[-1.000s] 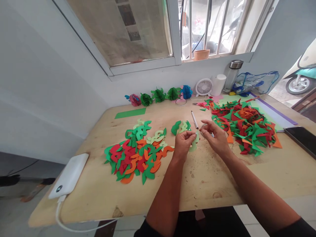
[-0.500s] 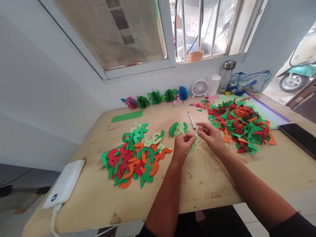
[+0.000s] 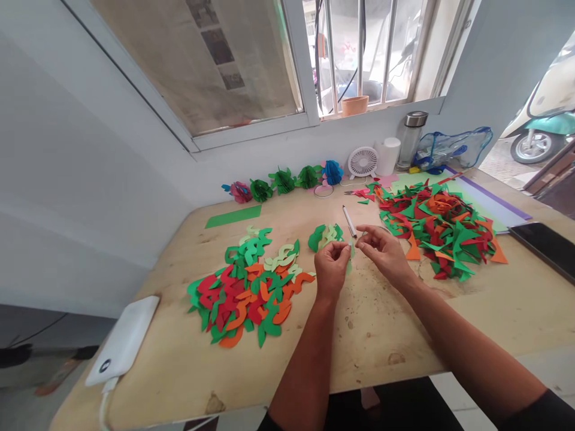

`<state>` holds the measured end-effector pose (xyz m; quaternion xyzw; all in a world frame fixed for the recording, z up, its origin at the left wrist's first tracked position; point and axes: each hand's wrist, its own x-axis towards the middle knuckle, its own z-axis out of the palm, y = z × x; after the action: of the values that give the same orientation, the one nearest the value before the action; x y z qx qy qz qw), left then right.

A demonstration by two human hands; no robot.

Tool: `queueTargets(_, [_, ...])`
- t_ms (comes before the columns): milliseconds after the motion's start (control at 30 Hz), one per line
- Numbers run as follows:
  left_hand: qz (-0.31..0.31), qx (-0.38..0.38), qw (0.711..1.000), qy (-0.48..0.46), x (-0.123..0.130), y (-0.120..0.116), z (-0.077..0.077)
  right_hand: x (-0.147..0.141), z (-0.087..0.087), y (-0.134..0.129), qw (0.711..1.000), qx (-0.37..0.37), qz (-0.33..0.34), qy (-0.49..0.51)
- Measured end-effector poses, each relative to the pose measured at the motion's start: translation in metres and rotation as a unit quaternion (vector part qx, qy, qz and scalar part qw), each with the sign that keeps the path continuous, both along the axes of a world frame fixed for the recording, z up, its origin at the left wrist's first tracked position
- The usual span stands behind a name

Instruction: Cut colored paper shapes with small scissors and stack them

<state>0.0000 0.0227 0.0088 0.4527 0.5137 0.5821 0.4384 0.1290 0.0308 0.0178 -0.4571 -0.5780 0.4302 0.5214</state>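
Over the middle of the table, my left hand (image 3: 332,263) pinches a small pale green paper piece (image 3: 351,248) between thumb and fingertips. Just to its right is my right hand (image 3: 381,251), with the index finger raised and the thumb drawn in toward the other fingertips. Whatever may lie between those tips is too small to make out. A white pen (image 3: 349,221) lies just beyond my fingers. Beside my left hand sits a little group of green cutouts (image 3: 324,236). A larger pile of red, orange and green curved paper cutouts (image 3: 247,293) spreads to the left.
Paper scraps (image 3: 442,224) are heaped at the right, near a phone (image 3: 545,245). Folded paper flowers (image 3: 283,181), a small fan (image 3: 363,162) and a glass bottle (image 3: 411,140) line the wall. A white power bank (image 3: 123,341) lies at the left edge, and a green strip (image 3: 232,216) farther back.
My hands have drawn slightly apart: the left one moved a little left, leaving a gap between the fingertips. The pale green piece stays with my left hand. The view shifted slightly.
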Motion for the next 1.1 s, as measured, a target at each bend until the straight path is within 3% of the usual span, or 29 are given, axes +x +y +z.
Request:
queueTargets(400, [0.013,0.056,0.992,0.111,0.003,-0.005,-0.006,-0.001,-0.003,0.001,0.996,-0.069,0.006,0.053])
queueTargets(700, [0.037,0.123,0.961,0.246,0.004,-0.007,-0.007,0.001,-0.012,0.005,0.984,-0.130,-0.002,0.123])
queueTargets(900, [0.047,0.113,0.965,0.234,0.007,-0.008,-0.007,0.001,-0.012,0.005,0.986,-0.125,-0.013,0.108])
queueTargets(1100, [0.005,0.027,0.997,0.078,0.007,-0.004,-0.006,-0.002,-0.007,0.003,0.997,-0.059,-0.020,0.045])
